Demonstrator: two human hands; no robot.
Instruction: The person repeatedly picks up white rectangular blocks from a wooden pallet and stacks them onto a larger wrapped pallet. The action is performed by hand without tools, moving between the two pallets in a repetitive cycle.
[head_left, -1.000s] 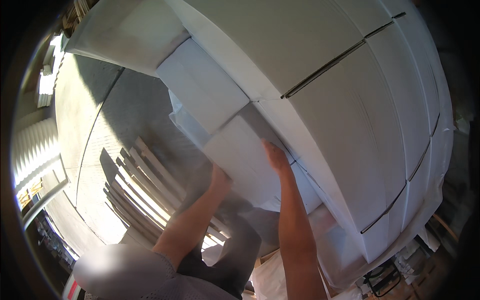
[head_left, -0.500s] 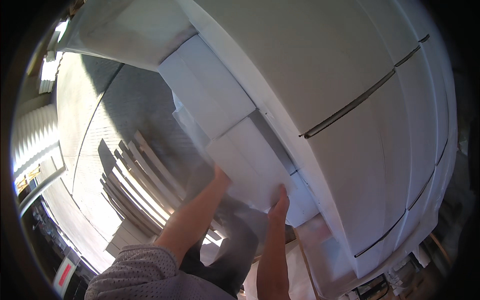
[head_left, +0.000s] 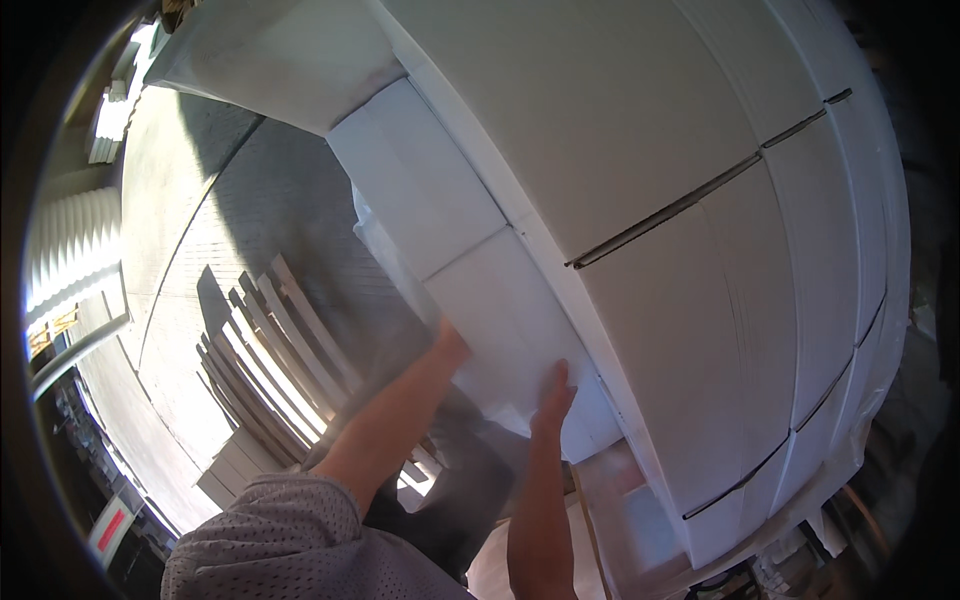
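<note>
White carton between the hands: a plain white box (head_left: 507,310), lying at the middle of the view, its far edge up against the next carton with only a thin seam between them.
Left hand: at the carton's lower left edge (head_left: 455,345), touching it; the fingers are hidden, so I cannot tell how far they are closed.
Right hand: at the carton's near right part (head_left: 553,398), fingers fairly straight and spread no wider than the palm, laid against the box rather than wrapped around it.
Next carton: another white box (head_left: 418,175), beyond the first and in line with it.
Tall carton stack: large white boxes (head_left: 660,140) along the right of the row, dark gaps showing between them.
Clear plastic film: a loose, crumpled strip (head_left: 378,240) hanging at the left side of the row.
Slatted wood: long pale boards (head_left: 275,350), probably a pallet, though glare blurs them, on the concrete floor (head_left: 190,200) to the left.
Clothing: grey mesh sleeve (head_left: 270,520) on the left arm, dark trousers (head_left: 450,470) below the carton.
</note>
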